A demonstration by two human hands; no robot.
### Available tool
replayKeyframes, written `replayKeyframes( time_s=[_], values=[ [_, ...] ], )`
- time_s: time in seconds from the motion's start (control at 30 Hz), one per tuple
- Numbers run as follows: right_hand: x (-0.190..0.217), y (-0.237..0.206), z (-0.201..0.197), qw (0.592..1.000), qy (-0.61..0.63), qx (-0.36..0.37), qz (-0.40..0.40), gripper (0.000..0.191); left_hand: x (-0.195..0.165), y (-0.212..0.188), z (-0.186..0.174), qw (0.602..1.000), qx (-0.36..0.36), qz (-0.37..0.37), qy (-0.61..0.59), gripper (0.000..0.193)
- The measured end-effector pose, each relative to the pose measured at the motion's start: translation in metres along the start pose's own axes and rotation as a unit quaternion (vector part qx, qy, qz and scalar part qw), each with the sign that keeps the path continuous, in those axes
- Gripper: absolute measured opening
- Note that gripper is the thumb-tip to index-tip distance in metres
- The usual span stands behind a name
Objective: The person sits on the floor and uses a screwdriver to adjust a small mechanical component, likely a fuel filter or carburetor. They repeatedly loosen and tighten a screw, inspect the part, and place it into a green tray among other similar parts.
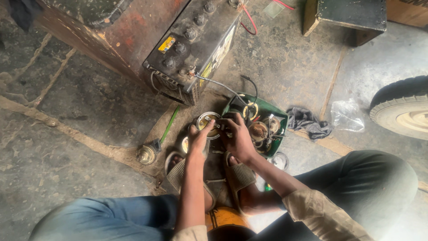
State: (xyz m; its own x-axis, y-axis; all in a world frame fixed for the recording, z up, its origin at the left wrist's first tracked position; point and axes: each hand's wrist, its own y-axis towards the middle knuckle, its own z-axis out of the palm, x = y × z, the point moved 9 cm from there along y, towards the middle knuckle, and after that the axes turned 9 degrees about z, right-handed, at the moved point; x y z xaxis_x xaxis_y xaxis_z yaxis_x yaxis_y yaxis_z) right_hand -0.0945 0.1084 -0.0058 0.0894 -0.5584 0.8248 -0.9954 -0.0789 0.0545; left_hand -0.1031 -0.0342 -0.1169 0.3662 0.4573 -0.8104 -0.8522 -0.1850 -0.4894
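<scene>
While both hands meet low between the sandalled feet, the scene reads like this:

Left hand: the left hand (197, 135) curls its fingers round the rim of a round metal-cased part (207, 124), steadying it from the near side.
Right hand: the right hand (237, 136) is bunched, fingertips pinched on something small at the edge of the same part; what they pinch is hidden.
Where the part is: held just above the floor, in front of the feet, between the big battery (191, 49) and the green tray (267, 111).
Tray: it holds more round cased parts (258, 130), packed close, touching one another.
Wires: a grey lead (218, 83) runs from a battery terminal down towards the tray; a red wire (250, 20) loops off the far end.
Risk, short: in my judgement a bare lead brushing a metal case or the tray's contents could spark, since the terminals sit open and near.
Risk, slip: the small pinched piece could drop into the gritty floor (80, 98) and be hard to find.
Risk, snag: a sleeve or wrist could tug the grey lead loose.
Labels: a small yellow rectangular sticker (166, 44) on the battery's black top; a long pale label with yellow on its side face (219, 52).
Packages: a crumpled clear plastic bag (347, 117) lies right of a dark rag (307, 122), near a tyre (401, 109).
</scene>
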Motion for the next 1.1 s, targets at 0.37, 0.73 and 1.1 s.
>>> replayKeyframes(
  time_s=[0.37,0.73,1.1],
  values=[
    [0.009,0.001,-0.002,1.0,0.004,0.01,-0.006,0.037,0.002,0.002,-0.005,1.0,-0.002,-0.013,-0.007,0.074],
    [0.019,0.0,-0.005,0.997,0.068,0.022,0.002,0.045,-0.009,-0.002,0.002,0.994,0.063,0.017,-0.087,0.032],
    [-0.048,0.003,0.022,0.924,0.282,0.081,0.243,0.046,-0.013,-0.006,0.01,0.99,0.06,0.005,-0.131,0.038]
  ],
)
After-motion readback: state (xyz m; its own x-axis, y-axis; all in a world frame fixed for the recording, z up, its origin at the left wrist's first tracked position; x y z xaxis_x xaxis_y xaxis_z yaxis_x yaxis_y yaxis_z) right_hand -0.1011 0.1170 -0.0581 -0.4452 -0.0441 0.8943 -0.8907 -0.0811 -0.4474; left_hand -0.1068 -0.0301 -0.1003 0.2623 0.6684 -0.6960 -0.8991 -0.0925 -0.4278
